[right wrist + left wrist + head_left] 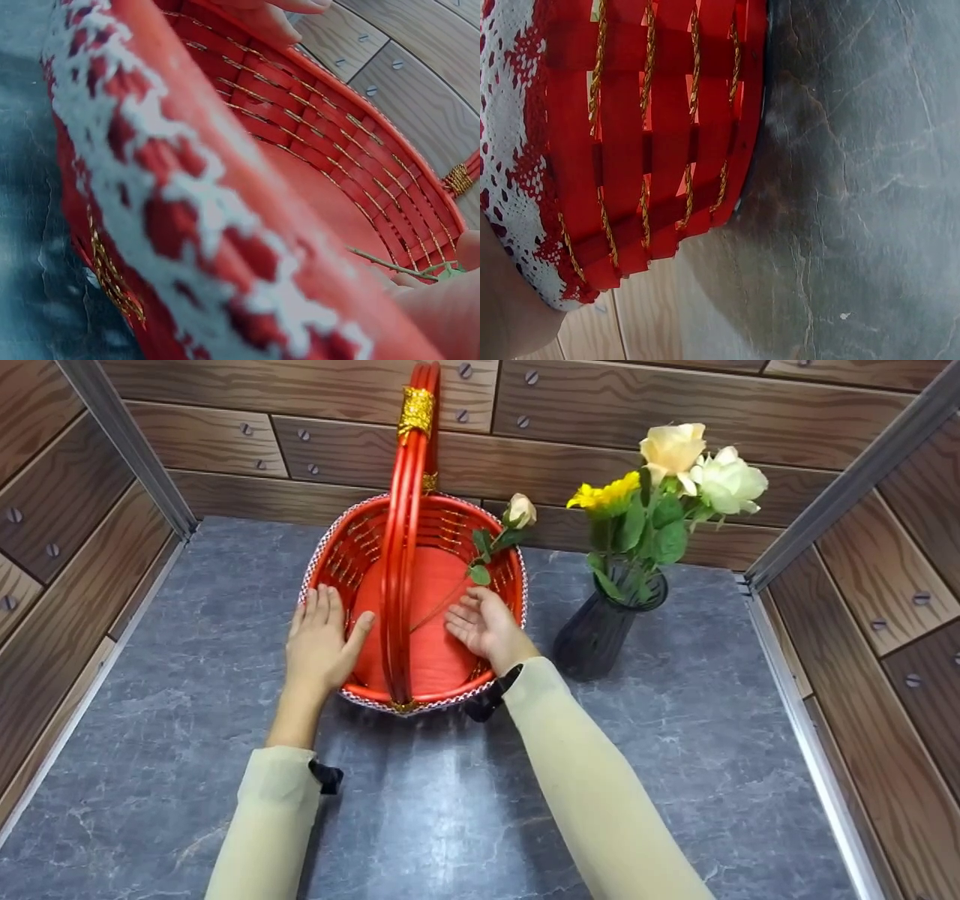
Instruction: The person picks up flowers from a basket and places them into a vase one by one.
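A red woven basket (439, 664) with a tall arched handle (409, 510) stands upright on the grey surface. My left hand (319, 649) rests on its left rim, fingers straight and thumb spread inward. In the left wrist view, the basket's slatted side (622, 97) has gold cord and white-and-red lace trim. My right hand (487, 630) reaches over the right front rim into the basket, fingers loosely extended beside the stem of a pale rose (520, 511). That rose leans on the right back rim, its stem reaching down to the basket floor. Lace-trimmed rim (202, 202) fills much of the right wrist view.
A dark ribbed vase (596, 634) stands right of the basket, close to my right forearm. It holds a yellow flower (606, 495), a peach rose (673, 450) and a white rose (729, 482). Wood-patterned walls (637, 405) with metal corner strips enclose the surface.
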A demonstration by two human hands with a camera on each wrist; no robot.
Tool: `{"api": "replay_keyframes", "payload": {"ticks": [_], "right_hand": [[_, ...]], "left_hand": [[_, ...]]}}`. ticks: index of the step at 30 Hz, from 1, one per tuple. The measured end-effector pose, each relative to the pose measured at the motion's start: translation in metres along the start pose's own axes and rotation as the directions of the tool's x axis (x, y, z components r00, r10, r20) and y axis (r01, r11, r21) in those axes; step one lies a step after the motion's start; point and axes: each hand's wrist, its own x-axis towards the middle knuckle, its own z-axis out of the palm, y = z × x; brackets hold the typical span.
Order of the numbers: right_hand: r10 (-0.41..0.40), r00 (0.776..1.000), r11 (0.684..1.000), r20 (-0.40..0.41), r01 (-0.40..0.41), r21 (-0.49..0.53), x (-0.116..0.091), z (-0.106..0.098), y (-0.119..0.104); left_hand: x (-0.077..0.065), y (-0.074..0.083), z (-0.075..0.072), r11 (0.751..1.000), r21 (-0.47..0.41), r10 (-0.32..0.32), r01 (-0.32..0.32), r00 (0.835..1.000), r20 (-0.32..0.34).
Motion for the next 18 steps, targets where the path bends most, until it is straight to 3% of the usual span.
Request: {"api": "replay_keyframes", "payload": {"ticks": [8,18], "right_hand": [[0.056,0.998,0.993,-0.02,-0.054,0.104,0.007,0.006,0.001],[0.035,0.998,0.987,-0.057,-0.026,0.156,0.02,0.011,-0.001]], "left_hand": [[0.0,0.0,0.001,0.999,0.039,-0.003,0.002,1.0,0.024],[0.001,0.001,0.001,0.999,0.037,-0.008,0.007,1.0,0.017]]}}
